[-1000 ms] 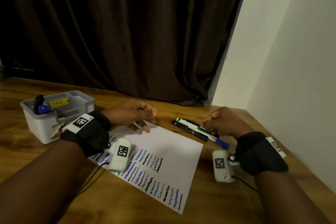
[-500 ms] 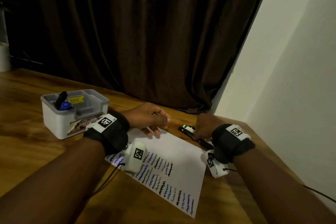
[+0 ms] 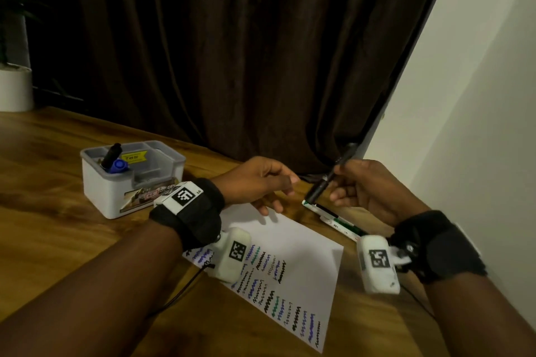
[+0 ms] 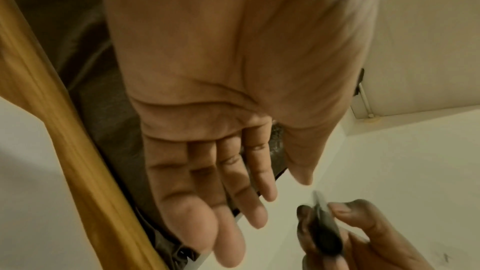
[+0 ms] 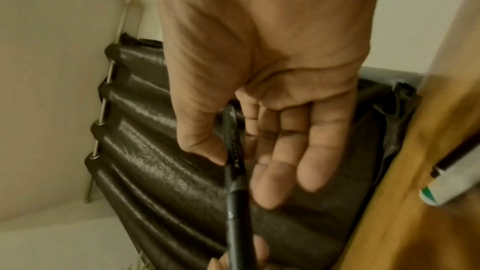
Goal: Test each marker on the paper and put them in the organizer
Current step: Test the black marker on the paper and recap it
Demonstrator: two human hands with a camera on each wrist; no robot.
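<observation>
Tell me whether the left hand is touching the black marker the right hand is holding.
Apart. The left wrist view shows bare white wall between the left hand and the black marker pinched by the right hand.

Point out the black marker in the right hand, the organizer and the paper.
black marker (image 3: pixel 319 188): head view, on its barrel below the fingers.
organizer (image 3: pixel 98 188): head view, on its front wall.
paper (image 3: pixel 304 243): head view, on a blank part.

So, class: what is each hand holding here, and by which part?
The right hand pinches a black marker around mid-barrel between thumb and fingers. The left hand holds nothing; its fingers are extended.
</observation>
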